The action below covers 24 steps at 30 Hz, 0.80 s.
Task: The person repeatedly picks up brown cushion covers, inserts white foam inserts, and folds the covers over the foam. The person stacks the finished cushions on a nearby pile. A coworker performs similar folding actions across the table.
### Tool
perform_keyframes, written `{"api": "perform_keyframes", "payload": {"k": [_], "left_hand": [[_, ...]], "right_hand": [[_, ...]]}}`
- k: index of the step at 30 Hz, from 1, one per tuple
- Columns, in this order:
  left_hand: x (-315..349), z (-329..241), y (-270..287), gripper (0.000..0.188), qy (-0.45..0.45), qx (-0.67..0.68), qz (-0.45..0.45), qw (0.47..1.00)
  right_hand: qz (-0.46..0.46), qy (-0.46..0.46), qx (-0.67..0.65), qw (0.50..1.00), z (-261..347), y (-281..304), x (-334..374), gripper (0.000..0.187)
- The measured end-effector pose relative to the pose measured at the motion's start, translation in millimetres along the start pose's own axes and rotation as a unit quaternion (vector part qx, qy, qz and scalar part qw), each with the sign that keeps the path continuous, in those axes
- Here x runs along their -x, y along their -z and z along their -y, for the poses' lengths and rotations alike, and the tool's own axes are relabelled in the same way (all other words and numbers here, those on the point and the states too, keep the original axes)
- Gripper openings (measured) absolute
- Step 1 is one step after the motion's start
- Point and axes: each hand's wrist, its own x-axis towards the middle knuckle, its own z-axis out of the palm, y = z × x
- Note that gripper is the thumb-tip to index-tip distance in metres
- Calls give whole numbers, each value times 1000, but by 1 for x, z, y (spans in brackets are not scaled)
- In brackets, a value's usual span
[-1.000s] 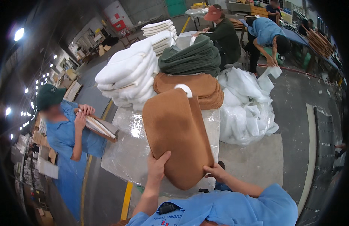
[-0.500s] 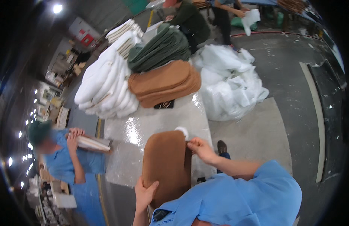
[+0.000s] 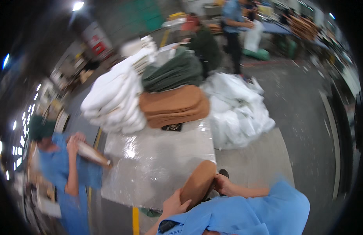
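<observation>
A brown, round-ended cushion (image 3: 198, 181) is held up close to my body, tilted with one edge turned upward. My left hand (image 3: 176, 202) grips its left edge, thumb lying on the brown face. On the opposite side, the fingers of my right hand (image 3: 224, 185) are closed at the cushion's right edge; its fingertips are partly hidden behind it. Ahead on the plastic-covered table (image 3: 158, 145) lies a stack of brown cushions (image 3: 171, 105). Dark green cushions (image 3: 172, 70) are piled behind it, with white cushions (image 3: 114, 94) at their left.
A small black item (image 3: 172, 127) lies before the brown stack. Right of the table sits a heap of clear plastic wrap (image 3: 240, 113). At left, a person in blue (image 3: 71, 160) holds a flat padded piece (image 3: 93, 154). Other people stand at the back.
The cushion has moved right and toward my body and turned more edge-on. Both hands moved with it. The white piece beside its top no longer shows. The view has shifted.
</observation>
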Motion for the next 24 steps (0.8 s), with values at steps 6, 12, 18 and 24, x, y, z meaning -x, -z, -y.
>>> {"api": "perform_keyframes", "payload": {"k": [6,12,18,24], "left_hand": [[-14,-7,-10,67,-45,-5,20,999],[24,-7,-5,65,19,37,-24,999],[40,-23,-10,65,75,70,-64,993],[41,-38,-24,69,129,101,-110,980]], "right_hand": [[92,10,-61,994,2,39,-34,39],[189,-7,77,979,10,-21,-31,49],[234,-80,125,961,19,-37,-36,51],[186,-138,148,961,30,-39,-52,47]]}}
